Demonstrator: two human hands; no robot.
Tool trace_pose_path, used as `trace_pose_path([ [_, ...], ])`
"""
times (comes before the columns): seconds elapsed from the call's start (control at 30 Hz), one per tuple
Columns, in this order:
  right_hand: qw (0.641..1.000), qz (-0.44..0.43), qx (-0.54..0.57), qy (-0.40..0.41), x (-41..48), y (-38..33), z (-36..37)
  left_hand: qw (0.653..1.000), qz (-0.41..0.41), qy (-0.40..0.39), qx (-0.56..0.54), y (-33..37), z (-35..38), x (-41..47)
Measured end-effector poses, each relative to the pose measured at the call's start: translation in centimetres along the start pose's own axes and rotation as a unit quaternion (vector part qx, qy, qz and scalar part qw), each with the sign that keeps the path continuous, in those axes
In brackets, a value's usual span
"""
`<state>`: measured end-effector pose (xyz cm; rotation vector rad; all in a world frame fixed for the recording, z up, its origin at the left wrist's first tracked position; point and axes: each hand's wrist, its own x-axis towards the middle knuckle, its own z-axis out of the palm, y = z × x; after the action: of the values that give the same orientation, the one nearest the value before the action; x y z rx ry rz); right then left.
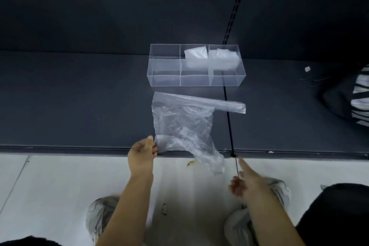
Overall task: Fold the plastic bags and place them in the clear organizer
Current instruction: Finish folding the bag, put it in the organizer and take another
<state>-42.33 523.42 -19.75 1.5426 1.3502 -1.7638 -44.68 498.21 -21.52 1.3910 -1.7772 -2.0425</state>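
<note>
A clear plastic bag (pixel 183 124) lies spread on the dark shelf (pixel 79 106), one handle stretched to the right and the other drooping over the shelf's front edge. My left hand (pixel 142 154) pinches the bag's near left corner. My right hand (pixel 247 183) hovers lower right of the bag, index finger extended and the other fingers loosely curled, holding nothing. Behind the bag stands the clear organizer (pixel 165 81) with three compartments across. Folded bags sit in its middle (pixel 196 55) and right (pixel 224 59) compartments; the left compartment looks bare.
A black slotted rail (pixel 228 118) runs down the shelf just right of the bag. A dark striped bag (pixel 357 98) sits at the far right edge. My shoes (pixel 99 215) rest on the pale floor below the shelf's front lip.
</note>
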Motion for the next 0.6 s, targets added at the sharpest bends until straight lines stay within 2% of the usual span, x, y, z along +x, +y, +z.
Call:
trace_pose_path([
  [0.13, 0.984, 0.121, -0.008, -0.128, -0.3, 2.4, 0.9, 0.997, 0.015, -0.036, 0.065, 0.2, -0.1, -0.3],
  [0.2, 0.977, 0.117, 0.057, -0.171, -0.3, 2.9, 1.3, 0.989, 0.009, -0.062, 0.133, 0.8, 0.0, -0.3],
  [0.33, 0.985, 0.003, 0.115, -0.130, -0.1, 2.4, 1.6, 0.963, -0.100, -0.144, 0.206, 2.0, 0.3, -0.2],
  [0.43, 0.982, -0.087, 0.091, -0.138, -0.3, 1.1, 1.2, 0.949, -0.177, -0.221, 0.137, 1.9, 0.3, 0.0],
  [0.53, 0.976, -0.161, 0.072, -0.124, -0.6, -0.6, 0.3, 0.958, -0.220, -0.182, 0.021, 2.4, -0.3, 0.5],
  [0.6, 0.973, -0.190, 0.062, -0.113, -0.5, -2.1, -0.5, 0.963, -0.219, -0.156, -0.013, 2.9, -1.0, 1.1],
])
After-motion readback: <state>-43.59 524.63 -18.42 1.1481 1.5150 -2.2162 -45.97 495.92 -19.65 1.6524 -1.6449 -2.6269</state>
